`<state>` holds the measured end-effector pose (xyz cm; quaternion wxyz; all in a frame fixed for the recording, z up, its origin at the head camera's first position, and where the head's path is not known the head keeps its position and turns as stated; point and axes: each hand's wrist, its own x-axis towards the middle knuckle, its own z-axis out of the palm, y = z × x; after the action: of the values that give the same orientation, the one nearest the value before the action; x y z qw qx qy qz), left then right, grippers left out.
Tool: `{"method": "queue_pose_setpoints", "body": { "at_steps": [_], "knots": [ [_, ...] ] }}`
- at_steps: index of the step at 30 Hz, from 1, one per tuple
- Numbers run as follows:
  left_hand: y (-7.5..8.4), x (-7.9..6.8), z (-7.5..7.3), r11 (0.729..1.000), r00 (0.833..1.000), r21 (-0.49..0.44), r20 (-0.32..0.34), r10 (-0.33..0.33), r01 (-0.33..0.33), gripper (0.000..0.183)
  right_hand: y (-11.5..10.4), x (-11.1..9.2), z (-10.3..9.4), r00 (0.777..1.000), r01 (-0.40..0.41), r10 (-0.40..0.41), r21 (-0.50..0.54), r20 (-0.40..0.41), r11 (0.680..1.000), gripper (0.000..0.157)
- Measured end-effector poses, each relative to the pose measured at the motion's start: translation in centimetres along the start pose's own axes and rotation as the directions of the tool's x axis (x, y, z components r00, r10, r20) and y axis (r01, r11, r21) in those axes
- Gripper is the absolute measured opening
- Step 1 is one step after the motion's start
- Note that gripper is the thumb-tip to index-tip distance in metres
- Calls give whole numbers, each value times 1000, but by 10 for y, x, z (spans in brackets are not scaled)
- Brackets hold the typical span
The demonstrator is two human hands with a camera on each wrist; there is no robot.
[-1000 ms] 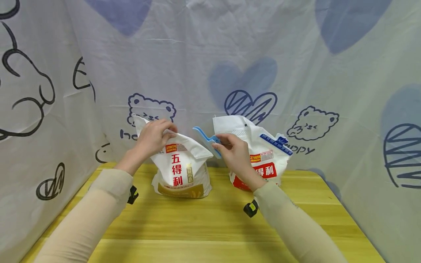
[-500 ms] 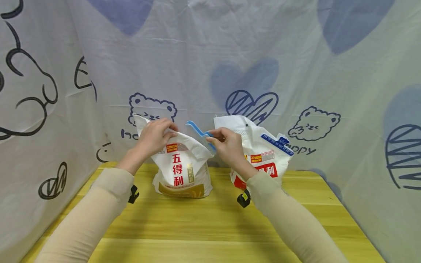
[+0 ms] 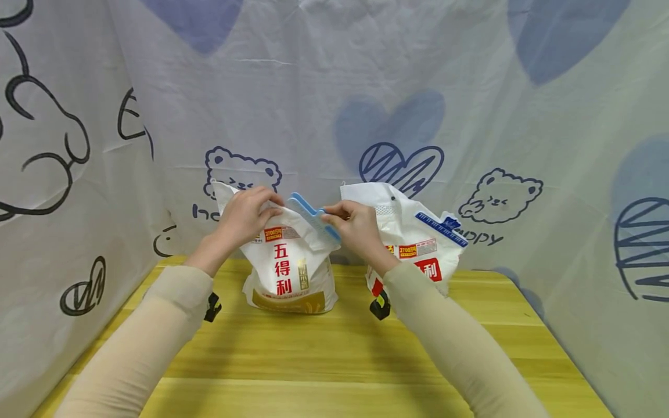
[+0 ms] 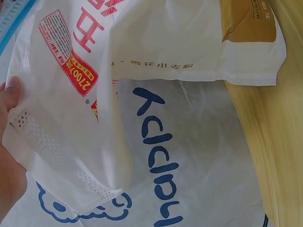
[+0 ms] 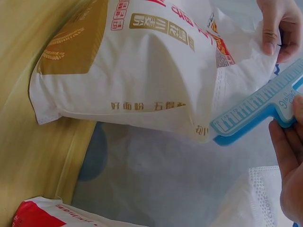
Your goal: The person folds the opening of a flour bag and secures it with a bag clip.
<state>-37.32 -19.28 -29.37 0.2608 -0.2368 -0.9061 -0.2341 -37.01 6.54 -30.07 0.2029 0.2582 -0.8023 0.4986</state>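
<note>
A white flour bag (image 3: pixel 292 273) with red characters and a gold band stands on the table, its top folded over. My left hand (image 3: pixel 245 212) grips the folded top edge from the left, thumb in front; the left wrist view shows the same hand (image 4: pixel 13 165) at the perforated fold. My right hand (image 3: pixel 360 229) pinches a light blue bag clip (image 3: pixel 313 215) by its handle. In the right wrist view the long toothed clip (image 5: pixel 253 106) lies along the bag's upper right edge. Whether it clamps the fold, I cannot tell.
To the right, partly behind my right arm, stands a second flour bag (image 3: pixel 384 229) with a dark blue clip (image 3: pixel 441 229) across its fold. Both bags stand near the back of the wooden table (image 3: pixel 292 360). A printed cloth (image 3: pixel 308 116) hangs behind and beside it.
My right hand has moved left with the light blue clip, from the gap between the bags to the left bag's top edge. The left hand stays on the fold.
</note>
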Motion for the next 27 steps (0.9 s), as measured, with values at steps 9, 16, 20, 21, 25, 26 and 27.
{"method": "queue_pose_setpoints", "body": {
  "at_steps": [9,16,20,21,25,26,27],
  "knots": [
    [-1,-1,-2,1000,999,-4,-33,-21,21,23,0,8,3,998,-31,33,-50,57,998,9],
    [-4,-3,-4,998,997,47,-58,-48,51,28,-1,10,6,994,-46,54,-87,95,995,8],
    [-5,-5,-5,998,997,46,-63,-48,51,27,-2,12,9,992,-48,59,-99,111,994,8],
    [-5,-6,-5,998,997,44,-63,-45,47,27,-2,12,9,992,-51,62,-101,113,994,8],
    [-4,-7,-6,998,998,41,-58,-34,37,24,0,12,11,991,-56,69,-112,115,992,8],
    [-3,-7,-6,999,998,40,-58,-30,33,23,0,12,11,991,-56,70,-115,117,992,7],
    [-3,-7,-6,999,998,40,-59,-26,28,22,0,12,12,990,-54,69,-121,119,991,7]
  ]
}}
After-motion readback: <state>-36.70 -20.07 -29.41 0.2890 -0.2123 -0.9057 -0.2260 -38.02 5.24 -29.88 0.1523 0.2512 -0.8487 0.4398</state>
